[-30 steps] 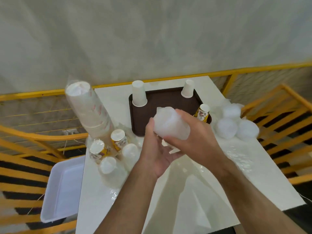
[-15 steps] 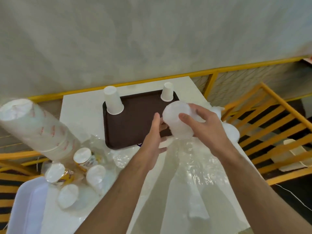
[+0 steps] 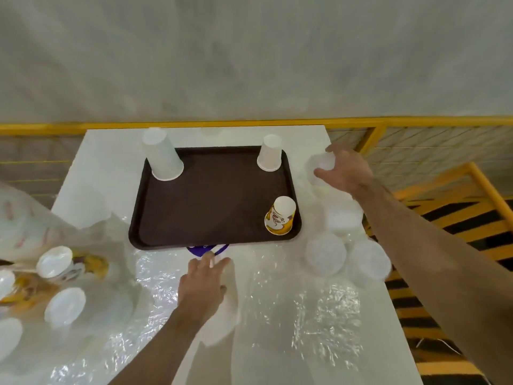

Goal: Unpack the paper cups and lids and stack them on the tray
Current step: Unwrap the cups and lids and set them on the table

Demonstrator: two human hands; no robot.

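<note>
A dark brown tray sits at the frame's centre. Upside down on it are a tall white cup at its upper left corner, a smaller white cup at its upper right, and a yellow printed cup at its lower right. White lid stacks in clear wrap lie right of it.

Hands parted. Right hand carried the wrapped lid stack out past the tray's far right corner, seemingly setting it down. Left hand dropped, fingers straight, near the tray's near edge.
</note>
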